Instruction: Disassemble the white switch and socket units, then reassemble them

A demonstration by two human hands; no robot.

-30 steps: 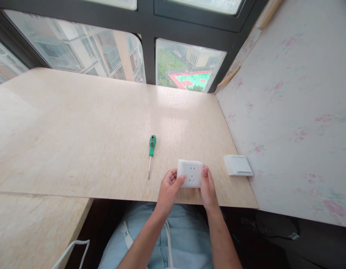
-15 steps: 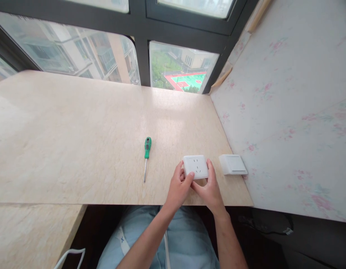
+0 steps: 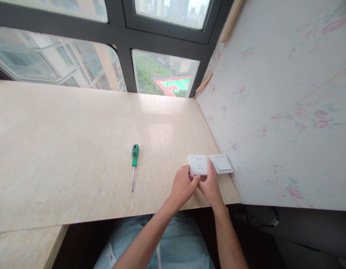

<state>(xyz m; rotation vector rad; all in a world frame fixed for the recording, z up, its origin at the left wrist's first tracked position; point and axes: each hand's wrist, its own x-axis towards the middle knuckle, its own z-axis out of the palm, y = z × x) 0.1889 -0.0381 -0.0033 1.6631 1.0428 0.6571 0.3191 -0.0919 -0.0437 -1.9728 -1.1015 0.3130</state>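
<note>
A white wall socket (image 3: 197, 164) with several slots in its face is held between my two hands, low over the stone counter. My left hand (image 3: 182, 186) grips its left side, the thumb at the lower edge. On the right side, the fingers of my right hand (image 3: 211, 188) close around the socket's edge. Just right of it, near the wall, is a white switch (image 3: 222, 163) with one broad rocker. A green-handled screwdriver (image 3: 135, 157) lies on the counter to the left, its tip toward me.
The pale stone counter (image 3: 77, 149) ends at a front edge close to my lap. Flowered wallpaper covers the wall (image 3: 274, 130) on the right. A dark window frame (image 3: 161, 35) stands along the back. Below the counter at right runs a dark cable (image 3: 269, 223).
My view has turned to the right. The socket has moved right, close beside the switch, and my left thumb has slid from its face to its lower edge.
</note>
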